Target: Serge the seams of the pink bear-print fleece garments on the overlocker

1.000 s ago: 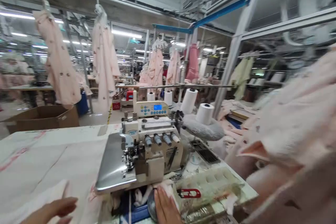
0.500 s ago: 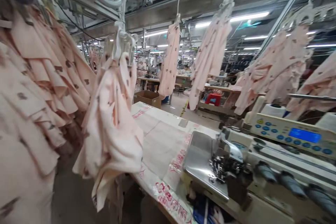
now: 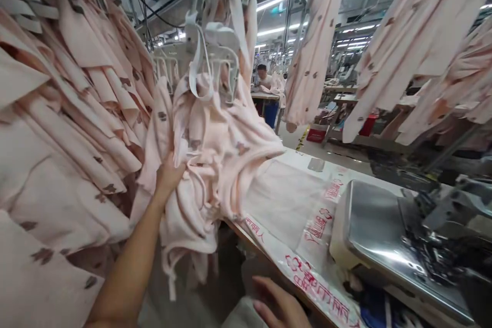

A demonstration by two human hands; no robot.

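Observation:
A pale pink garment (image 3: pixel 230 148) with small dark motifs hangs in folds from white clip hangers (image 3: pixel 221 36). My left hand (image 3: pixel 171 174) is closed on its left side, with most of the fingers hidden by the cloth. Low in the view, my right hand (image 3: pixel 282 305) holds nothing, its fingers stretched out and apart. It is in front of the edge of the sewing table (image 3: pixel 277 251), below the garment. Part of the cloth rests over the table's far left corner.
A sewing machine (image 3: pixel 369 220) with a metal plate stands on the right of the table. Many pink garments (image 3: pixel 77 128) hang close on the left. More pink pieces (image 3: pixel 313 51) hang beyond the table. A person (image 3: pixel 262 74) is far back.
The view has turned left and come closer to the hanging garment. Both my hands have entered the view, and the left has taken hold of the garment. The garment now spreads onto the table.

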